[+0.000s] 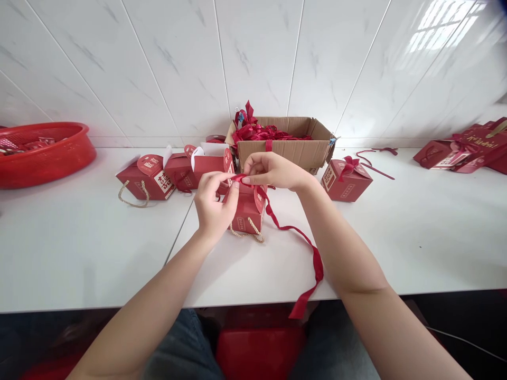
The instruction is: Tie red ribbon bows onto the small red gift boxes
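Observation:
A small red gift box [246,211] with a twisted cord handle stands on the white table in front of me. Above its top, my left hand [217,203] pinches a red ribbon [291,228] between thumb and fingers. My right hand [269,171] is closed on the same ribbon, close beside the left fingertips. From the hands the ribbon's long tail trails right and down, over the table's front edge. The exact fold of ribbon between the fingers is partly hidden.
Behind stands a cardboard box [285,153] of red ribbons. More red boxes [148,177] are at the left, near a red plastic basket [47,158]. A bow-tied box [347,179] stands right, a loose ribbon [376,169] behind it, red packages [471,148] farther right.

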Motion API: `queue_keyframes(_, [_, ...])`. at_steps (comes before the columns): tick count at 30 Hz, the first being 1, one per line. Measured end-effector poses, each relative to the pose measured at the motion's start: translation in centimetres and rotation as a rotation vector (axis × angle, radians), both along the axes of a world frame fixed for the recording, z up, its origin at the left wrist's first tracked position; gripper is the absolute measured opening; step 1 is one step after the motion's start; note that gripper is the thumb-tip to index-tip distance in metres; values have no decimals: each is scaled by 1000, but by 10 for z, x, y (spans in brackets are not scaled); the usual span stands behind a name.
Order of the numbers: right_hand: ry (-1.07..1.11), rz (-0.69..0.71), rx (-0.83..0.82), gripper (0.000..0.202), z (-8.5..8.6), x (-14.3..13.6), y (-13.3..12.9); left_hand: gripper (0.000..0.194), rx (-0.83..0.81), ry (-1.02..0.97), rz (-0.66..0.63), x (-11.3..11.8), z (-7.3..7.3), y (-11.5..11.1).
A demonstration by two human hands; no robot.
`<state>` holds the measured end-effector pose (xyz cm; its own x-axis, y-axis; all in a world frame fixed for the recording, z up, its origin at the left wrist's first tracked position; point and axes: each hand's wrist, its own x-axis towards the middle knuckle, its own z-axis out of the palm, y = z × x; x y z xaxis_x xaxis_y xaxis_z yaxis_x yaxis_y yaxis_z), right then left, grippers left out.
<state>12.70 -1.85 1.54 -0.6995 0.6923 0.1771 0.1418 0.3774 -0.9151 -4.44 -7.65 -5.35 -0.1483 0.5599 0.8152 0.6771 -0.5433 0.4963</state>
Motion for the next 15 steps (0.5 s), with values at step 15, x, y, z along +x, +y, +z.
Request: queue_keyframes(15, [120,-21,24,15,-9,-8,3,24,-392,-898,-231,-7,8,16])
